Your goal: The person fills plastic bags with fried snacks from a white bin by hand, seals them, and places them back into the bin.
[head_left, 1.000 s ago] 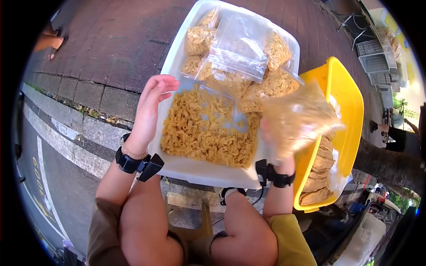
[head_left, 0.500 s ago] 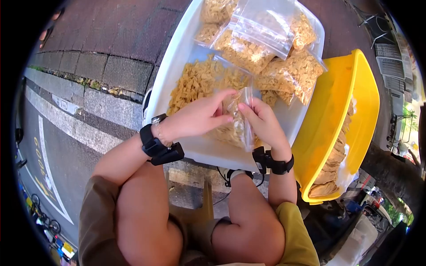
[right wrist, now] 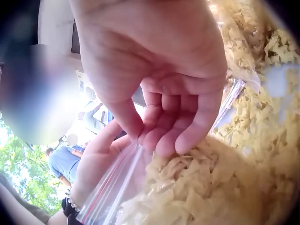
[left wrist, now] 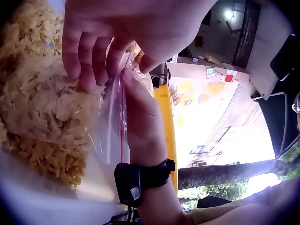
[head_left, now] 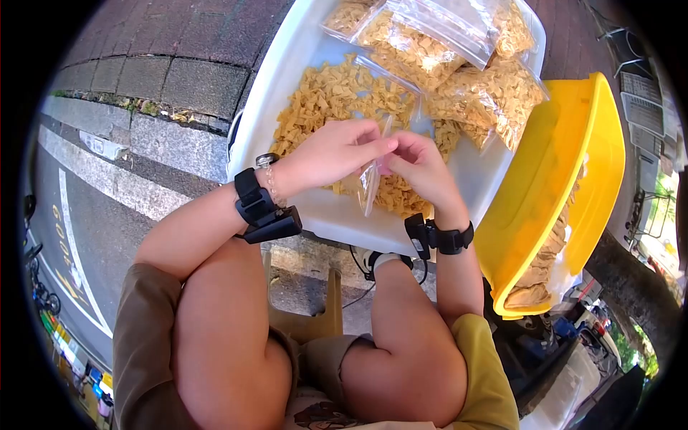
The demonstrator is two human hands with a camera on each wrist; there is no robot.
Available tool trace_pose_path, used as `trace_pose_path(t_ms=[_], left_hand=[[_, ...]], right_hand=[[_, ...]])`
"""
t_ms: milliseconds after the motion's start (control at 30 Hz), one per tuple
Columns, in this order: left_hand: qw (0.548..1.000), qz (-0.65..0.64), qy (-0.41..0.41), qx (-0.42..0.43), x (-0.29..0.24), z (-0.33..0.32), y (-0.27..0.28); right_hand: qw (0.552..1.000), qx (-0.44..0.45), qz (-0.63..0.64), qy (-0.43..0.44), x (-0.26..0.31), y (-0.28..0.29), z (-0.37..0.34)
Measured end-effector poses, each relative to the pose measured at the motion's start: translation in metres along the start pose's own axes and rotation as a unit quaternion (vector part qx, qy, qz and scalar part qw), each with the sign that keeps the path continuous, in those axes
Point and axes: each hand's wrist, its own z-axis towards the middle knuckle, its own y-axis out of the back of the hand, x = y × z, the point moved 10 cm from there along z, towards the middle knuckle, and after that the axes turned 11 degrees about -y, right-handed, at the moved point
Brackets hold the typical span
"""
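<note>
A clear zip-lock bag [head_left: 369, 188] filled with flat, pale yellow pieces is held up on edge over the white tub [head_left: 247, 136]. My right hand [head_left: 426, 172] pinches the bag's zip strip between thumb and curled fingers. From the other side my left hand [head_left: 330, 154] pinches the same strip, its thumb close to the right hand's. In the left wrist view the bag's bulging body [left wrist: 51, 103] lies under the left fingertips. The zip strip [right wrist: 112, 183] runs down from the right thumb in the right wrist view. Loose yellow pieces [head_left: 315, 107] cover the tub's floor behind the hands.
Several filled zip-lock bags [head_left: 487, 97] are piled at the tub's far end, with clear plastic bags [head_left: 451, 29] on top. To the right stands a yellow bin [head_left: 602, 143] holding stacked brown, folded pieces [head_left: 548, 261]. A kerb [head_left: 175, 165] runs past the tub's left side.
The right hand brought the filled bag from the right to the middle, over the loose pieces. The left hand came in from the left to meet it, and both now pinch its zip edge.
</note>
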Motion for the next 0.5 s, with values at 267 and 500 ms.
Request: trace_pose_path(t_ms=[267,500], left_hand=[[0.996,-0.066,-0.051,-0.004,0.009,0.005,0.006],[0.994,-0.067,-0.091,-0.002,0.003,0.008,0.008]], right_hand=[[0.996,0.058,0.058,0.032,0.0,-0.008,0.014],[0.993,0.004,0.112,0.039,-0.001,0.003,0.017]])
